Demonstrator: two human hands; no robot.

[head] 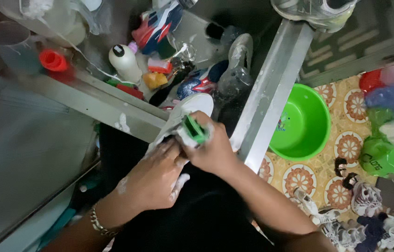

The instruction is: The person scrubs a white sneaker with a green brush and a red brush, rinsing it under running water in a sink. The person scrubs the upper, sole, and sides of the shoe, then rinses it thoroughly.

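My left hand (152, 179), wet with soap foam, grips a white shoe (185, 112) from below and holds it over the edge of a metal sink (113, 105). My right hand (211, 149) is closed around a green scrubbing brush (194, 130), which is pressed on the side of the shoe. Foam covers the shoe and my fingers. A metal bracelet (99, 224) sits on my left wrist.
The sink holds several more shoes (236, 63), a white bottle (124, 63), a red cap (53, 60) and sponges. On the patterned floor at right stand a green basin (302, 123), plastic bags (393, 126) and several sneakers (346, 214). A steel sink rim (271, 88) runs between.
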